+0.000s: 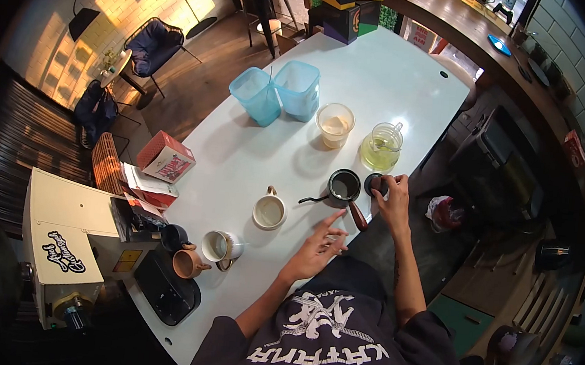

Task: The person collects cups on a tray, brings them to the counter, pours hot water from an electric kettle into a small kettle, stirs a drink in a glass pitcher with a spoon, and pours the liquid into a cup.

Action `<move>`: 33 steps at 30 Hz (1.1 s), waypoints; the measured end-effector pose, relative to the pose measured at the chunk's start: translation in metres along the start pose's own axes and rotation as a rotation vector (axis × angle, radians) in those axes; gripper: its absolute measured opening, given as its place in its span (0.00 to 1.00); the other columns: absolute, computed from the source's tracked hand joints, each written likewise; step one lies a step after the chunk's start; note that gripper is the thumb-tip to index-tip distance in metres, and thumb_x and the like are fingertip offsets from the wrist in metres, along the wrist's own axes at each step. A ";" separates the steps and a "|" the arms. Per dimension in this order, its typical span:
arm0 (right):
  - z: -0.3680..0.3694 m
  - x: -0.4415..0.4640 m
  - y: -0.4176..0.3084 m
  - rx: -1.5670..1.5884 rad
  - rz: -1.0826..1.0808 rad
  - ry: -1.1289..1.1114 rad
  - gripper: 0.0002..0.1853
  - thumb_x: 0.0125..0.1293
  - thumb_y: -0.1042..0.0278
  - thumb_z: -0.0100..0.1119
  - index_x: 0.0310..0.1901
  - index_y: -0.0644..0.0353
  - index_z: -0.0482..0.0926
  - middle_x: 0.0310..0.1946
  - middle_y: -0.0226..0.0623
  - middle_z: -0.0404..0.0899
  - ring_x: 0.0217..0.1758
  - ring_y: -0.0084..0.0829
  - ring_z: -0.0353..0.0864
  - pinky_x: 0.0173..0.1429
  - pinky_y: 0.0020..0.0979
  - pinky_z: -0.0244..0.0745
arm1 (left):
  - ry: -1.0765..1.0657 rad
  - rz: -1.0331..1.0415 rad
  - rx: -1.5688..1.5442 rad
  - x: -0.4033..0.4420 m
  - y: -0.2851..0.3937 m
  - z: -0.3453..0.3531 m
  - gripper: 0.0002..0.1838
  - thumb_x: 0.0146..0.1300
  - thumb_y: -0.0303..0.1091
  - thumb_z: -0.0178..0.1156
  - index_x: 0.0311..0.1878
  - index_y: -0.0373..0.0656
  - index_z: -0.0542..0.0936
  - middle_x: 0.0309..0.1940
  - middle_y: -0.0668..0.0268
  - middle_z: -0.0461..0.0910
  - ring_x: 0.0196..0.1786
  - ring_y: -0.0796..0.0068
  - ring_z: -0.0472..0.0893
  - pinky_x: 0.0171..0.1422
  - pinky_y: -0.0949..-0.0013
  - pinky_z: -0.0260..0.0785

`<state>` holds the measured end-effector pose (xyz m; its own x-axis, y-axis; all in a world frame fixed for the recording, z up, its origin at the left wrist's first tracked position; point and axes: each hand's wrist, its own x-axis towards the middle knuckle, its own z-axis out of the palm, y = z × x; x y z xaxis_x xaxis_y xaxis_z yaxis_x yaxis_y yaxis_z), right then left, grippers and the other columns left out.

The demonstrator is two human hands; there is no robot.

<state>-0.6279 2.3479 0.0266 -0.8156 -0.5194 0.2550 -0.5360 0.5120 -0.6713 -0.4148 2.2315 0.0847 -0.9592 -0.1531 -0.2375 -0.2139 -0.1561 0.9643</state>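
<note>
A small black pot (344, 185) stands upright on the white tabletop (239, 157), near the edge closest to the person; it is round and dark, its mouth uncovered, with a paler grey patch inside that could be liquid or bare bottom, I cannot tell which; a thin black spout (312, 199) reaches out from its left side, slightly curved; a thick handle (357, 216) of glossy reddish brown, like polished wood, points back toward the person.

Just to the right of the pot is a dark round lid (372, 182); the right hand (393, 195) has it pinched, fingers drawn together, and whether the lid touches the tabletop cannot be told; the left hand (319, 246) is loosely open near the end of the handle, fingers spread and slightly bent, with nothing in its grasp.

Beyond the lid stands a clear glass jug (380, 148) of pale yellow-green liquid; to its left is a clear cup (335, 126) with something beige inside; farther off, two translucent blue containers (279, 91) stand side by side; to the left of the pot sits a cream mug (270, 210), then a white mug (221, 247) with a patterned outside, and a brown mug (188, 264) beside a black, flat-topped base (166, 288); at the far left a cream-coloured machine (67, 211) carries black lettering, with a red and white box (166, 157) behind it.
</note>
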 end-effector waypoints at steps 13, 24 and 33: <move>-0.055 -0.058 -0.001 0.113 0.155 0.161 0.16 0.60 0.72 0.64 0.49 0.65 0.77 0.41 0.47 0.70 0.38 0.42 0.75 0.43 0.38 0.72 | 0.071 0.076 -0.264 0.062 -0.023 0.034 0.22 0.73 0.35 0.52 0.68 0.45 0.63 0.46 0.63 0.71 0.47 0.74 0.79 0.52 0.70 0.76; -0.104 -0.173 -0.001 0.155 0.385 0.277 0.11 0.62 0.73 0.62 0.45 0.64 0.79 0.35 0.39 0.72 0.31 0.29 0.75 0.36 0.30 0.73 | 0.304 0.187 -0.268 0.061 -0.040 0.044 0.08 0.74 0.30 0.47 0.54 0.47 0.65 0.33 0.71 0.62 0.28 0.84 0.65 0.28 0.78 0.62; -0.127 -0.239 0.007 0.192 0.494 0.432 0.10 0.63 0.73 0.62 0.45 0.65 0.79 0.34 0.36 0.73 0.27 0.23 0.73 0.33 0.26 0.72 | 0.068 0.161 -0.169 0.041 -0.004 0.057 0.10 0.74 0.28 0.46 0.54 0.51 0.62 0.33 0.75 0.64 0.26 0.90 0.62 0.22 0.86 0.52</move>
<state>-0.4644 2.5619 0.0494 -0.9897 0.0842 0.1157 -0.0632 0.4677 -0.8816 -0.4640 2.2811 0.0776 -0.9627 -0.2532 -0.0950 -0.0197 -0.2847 0.9584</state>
